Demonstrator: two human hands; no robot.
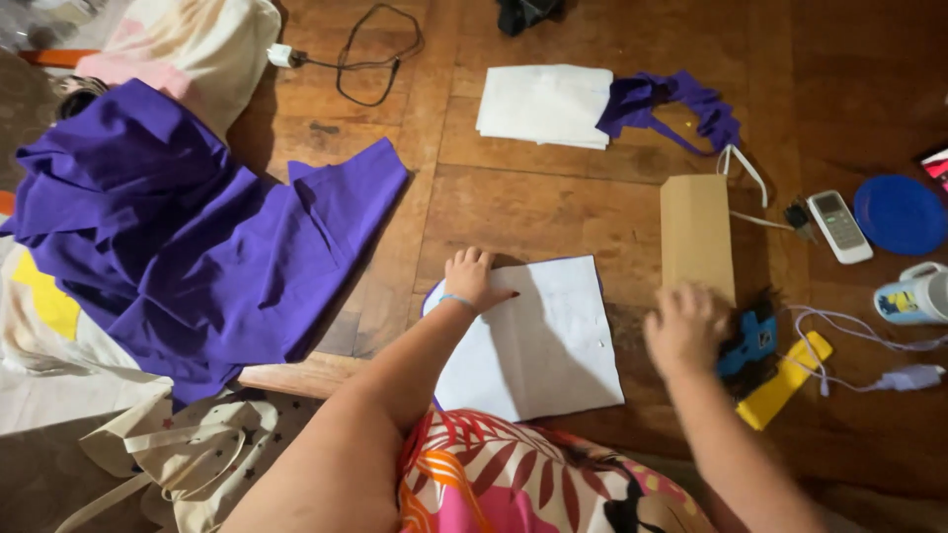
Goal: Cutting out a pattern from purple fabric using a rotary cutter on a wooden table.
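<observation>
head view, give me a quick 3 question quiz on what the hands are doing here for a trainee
1. True or false: the left hand lies flat on the white sheet.
2. Which thing is the right hand nearest to? A) blue plate B) blue tool C) remote control
3. Fill in: the large heap of cloth on the wooden floor is coloured ____.

Key: 1 true; 2 B; 3 purple
</observation>
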